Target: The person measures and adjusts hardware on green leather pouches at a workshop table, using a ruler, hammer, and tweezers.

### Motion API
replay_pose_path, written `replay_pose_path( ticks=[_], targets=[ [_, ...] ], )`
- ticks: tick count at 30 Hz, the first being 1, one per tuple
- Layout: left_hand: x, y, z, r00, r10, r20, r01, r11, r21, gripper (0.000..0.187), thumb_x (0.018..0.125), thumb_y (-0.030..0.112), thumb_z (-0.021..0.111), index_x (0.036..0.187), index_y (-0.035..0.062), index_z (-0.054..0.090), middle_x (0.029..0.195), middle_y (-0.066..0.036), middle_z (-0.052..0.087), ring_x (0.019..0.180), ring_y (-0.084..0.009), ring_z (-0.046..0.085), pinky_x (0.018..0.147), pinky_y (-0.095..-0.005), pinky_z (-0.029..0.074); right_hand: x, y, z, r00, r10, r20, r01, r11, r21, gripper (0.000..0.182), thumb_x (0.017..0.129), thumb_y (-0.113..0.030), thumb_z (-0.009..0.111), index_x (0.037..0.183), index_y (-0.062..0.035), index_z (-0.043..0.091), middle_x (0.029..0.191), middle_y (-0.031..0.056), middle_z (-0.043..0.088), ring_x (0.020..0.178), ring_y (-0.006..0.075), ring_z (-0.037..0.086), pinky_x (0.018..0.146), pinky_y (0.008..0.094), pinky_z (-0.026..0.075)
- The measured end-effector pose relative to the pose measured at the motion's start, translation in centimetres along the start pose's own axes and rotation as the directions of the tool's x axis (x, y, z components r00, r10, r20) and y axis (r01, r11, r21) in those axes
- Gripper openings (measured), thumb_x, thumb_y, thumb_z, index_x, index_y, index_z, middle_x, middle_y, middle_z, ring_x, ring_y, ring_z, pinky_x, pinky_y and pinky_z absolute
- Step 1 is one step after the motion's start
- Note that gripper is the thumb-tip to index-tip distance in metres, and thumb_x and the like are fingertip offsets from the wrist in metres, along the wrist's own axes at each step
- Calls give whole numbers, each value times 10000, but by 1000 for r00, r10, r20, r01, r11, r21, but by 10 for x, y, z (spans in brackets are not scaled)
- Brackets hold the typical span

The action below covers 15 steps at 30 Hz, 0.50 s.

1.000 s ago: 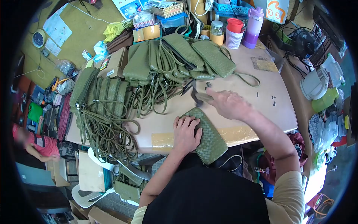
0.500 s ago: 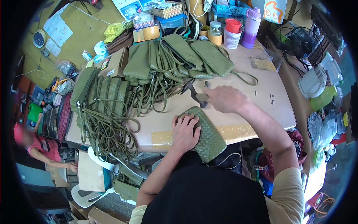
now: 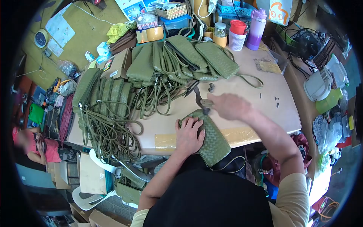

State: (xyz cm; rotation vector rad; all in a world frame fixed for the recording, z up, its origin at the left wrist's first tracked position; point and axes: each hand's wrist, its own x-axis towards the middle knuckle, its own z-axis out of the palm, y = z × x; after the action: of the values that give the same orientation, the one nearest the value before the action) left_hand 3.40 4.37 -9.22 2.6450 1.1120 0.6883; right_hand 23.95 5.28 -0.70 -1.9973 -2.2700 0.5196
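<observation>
A green woven leather wristlet pouch lies aslant over the table's front edge, its strap loop hanging near my lap. Spread across its upper left side, the fingers of my left hand press down on it. My right hand is closed round the short handle of a hammer. The dark hammer head is at the pouch's top end; whether it touches cannot be told. Just beyond lies a dark slim tool, and a small dark lump is nearby.
Green pouches with straps are heaped at the back. Another stack with tangled straps stands left. A red-lidded cup and a purple bottle stand behind. A person in pink is at far left.
The hammer head has come down toward me, from beyond the pouch to its top end. My left hand stays on the pouch. The other person's arm has drawn back toward their body.
</observation>
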Motion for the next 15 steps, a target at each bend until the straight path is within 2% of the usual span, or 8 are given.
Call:
replay_pose_path(
  ticks=[2,3,5,7,10,12,13,15],
  targets=[
    [1,-2,0,1000,13,-10,-13,1000,-17,346,809,239,616,1126,103,594,1155,-89,544,1154,-300,470,1011,-540,279,6,9,-11,977,-158,-146,144,984,-106,280,969,-291,434,1168,-94,435,806,218,646,791,429,641,696,523,500],
    [2,-4,0,1000,13,-9,-13,1000,-18,346,809,239,616,1126,103,594,1155,-89,544,1154,-300,470,1011,-540,279,5,8,-2,977,-158,-145,143,984,-106,280,969,-291,434,1168,-94,435,806,218,646,791,429,641,696,523,500],
    [2,-8,-1,1000,-1,-23,-1,997,-81,348,812,226,613,1134,96,589,1152,-102,536,1141,-308,471,998,-507,299,-2,-2,23,996,67,-58,-68,998,-3,296,963,-305,467,1206,-137,443,723,211,621,716,407,641,663,538,497],
    [4,-6,1,998,-34,-57,30,998,-63,345,815,223,611,1134,95,589,1155,-109,531,1132,-306,474,982,-493,310,-16,3,12,996,58,-73,-64,994,-83,287,960,-291,471,1179,-109,439,736,216,623,708,401,644,640,526,496],
    [14,-5,4,993,-84,-86,82,996,-32,341,817,212,616,1139,102,588,1159,-127,520,1115,-311,478,952,-478,331,-23,10,-1,984,32,-174,-17,996,87,307,960,-290,472,1177,-75,438,718,204,623,618,388,636,582,504,498],
    [16,-4,7,990,-115,-78,114,993,-21,341,817,204,623,1143,110,588,1159,-137,516,1107,-318,479,938,-475,339,-30,4,24,962,190,-195,-160,974,161,264,957,-263,465,1131,-70,423,786,250,635,793,465,627,709,539,486],
    [19,-6,8,981,-137,-137,137,990,-7,324,809,171,635,1126,116,591,1142,-140,516,1084,-323,483,908,-471,350,-33,8,23,961,193,-198,-162,973,163,264,957,-263,465,1131,-70,423,786,250,635,793,465,627,709,539,486],
    [27,-13,12,970,-149,-192,153,988,5,312,800,137,647,1108,123,593,1125,-142,516,1060,-328,488,879,-467,360,-43,19,19,989,52,-137,-46,998,45,302,958,-242,467,1196,-62,421,730,198,597,688,367,641,592,466,507]
  ],
)
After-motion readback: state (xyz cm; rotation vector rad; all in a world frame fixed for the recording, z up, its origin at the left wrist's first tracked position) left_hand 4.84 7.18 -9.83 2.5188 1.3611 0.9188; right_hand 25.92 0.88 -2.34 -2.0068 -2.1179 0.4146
